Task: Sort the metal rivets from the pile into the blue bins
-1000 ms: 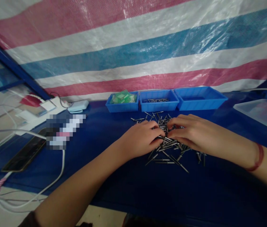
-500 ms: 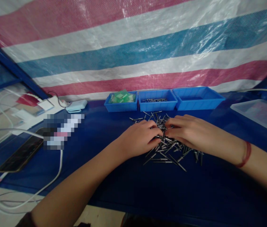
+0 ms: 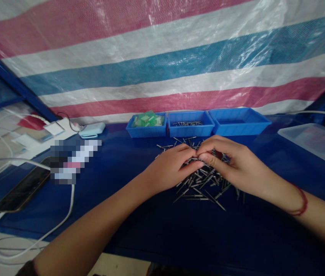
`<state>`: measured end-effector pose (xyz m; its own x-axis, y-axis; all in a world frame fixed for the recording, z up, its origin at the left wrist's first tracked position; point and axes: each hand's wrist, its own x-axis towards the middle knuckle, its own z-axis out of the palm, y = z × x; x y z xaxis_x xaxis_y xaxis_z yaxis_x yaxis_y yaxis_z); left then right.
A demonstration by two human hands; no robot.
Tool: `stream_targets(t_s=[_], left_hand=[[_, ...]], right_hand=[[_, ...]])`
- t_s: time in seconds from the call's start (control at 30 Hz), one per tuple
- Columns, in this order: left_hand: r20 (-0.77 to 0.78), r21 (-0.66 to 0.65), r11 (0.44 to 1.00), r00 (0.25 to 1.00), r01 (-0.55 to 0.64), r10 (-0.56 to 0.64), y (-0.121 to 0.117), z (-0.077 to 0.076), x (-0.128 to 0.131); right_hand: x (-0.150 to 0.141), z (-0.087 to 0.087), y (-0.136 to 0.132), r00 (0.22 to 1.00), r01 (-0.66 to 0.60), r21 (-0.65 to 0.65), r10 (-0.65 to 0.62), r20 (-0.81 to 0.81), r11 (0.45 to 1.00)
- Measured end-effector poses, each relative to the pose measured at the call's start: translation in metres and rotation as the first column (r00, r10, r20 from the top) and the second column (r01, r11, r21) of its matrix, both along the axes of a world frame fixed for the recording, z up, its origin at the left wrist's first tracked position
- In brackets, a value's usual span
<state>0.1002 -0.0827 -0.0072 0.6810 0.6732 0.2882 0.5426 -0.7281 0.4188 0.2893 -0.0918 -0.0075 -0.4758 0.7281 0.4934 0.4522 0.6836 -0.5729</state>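
Left hand and right hand nearly close over rivets, grip untellable; blue bins at twelve o'clock, likely for reach.

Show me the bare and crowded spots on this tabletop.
The tabletop is free between white cable and left hand, on the near side of the metal pins, and between right hand and translucent tray. It is crowded under both hands, where the pins pile up, and around the phone.
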Motion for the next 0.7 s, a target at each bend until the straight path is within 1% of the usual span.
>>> stream_targets(t_s=[0.17, 0.27, 0.33, 0.5, 0.6, 0.7], left_hand=[[0.151, -0.08, 0.997, 0.988, -0.019, 0.031, 0.0005, 0.0029, 0.0011], [0.18, -0.118, 0.991, 0.98, -0.059, 0.08, -0.0009, 0.0048, 0.0025], [0.19, -0.124, 0.989, 0.976, -0.079, 0.102, -0.0021, 0.0054, 0.0036], [0.217, -0.124, 0.989, 0.971, -0.076, 0.102, -0.0025, 0.0042, 0.0044], [0.23, -0.123, 0.99, 0.968, -0.074, 0.101, -0.0015, 0.0032, 0.0043], [0.243, -0.12, 0.99, 0.964, -0.079, 0.106, -0.0015, 0.003, 0.005]], right_hand=[[-0.004, -0.0029, -0.004, 0.988, 0.061, -0.093, -0.073, -0.134, 0.994], [-0.0056, -0.0061, -0.0038, 0.97, 0.102, -0.177, -0.137, -0.202, 0.979], [-0.0064, -0.0069, -0.0036, 0.962, 0.107, -0.215, -0.156, -0.226, 0.971], [-0.0068, -0.0037, -0.0055, 0.961, 0.108, -0.191, -0.152, -0.233, 0.976], [-0.0066, -0.0024, -0.0066, 0.951, 0.138, -0.166, -0.177, -0.253, 0.976], [-0.0076, -0.0033, -0.0064, 0.94, 0.157, -0.182, -0.204, -0.273, 0.971]])
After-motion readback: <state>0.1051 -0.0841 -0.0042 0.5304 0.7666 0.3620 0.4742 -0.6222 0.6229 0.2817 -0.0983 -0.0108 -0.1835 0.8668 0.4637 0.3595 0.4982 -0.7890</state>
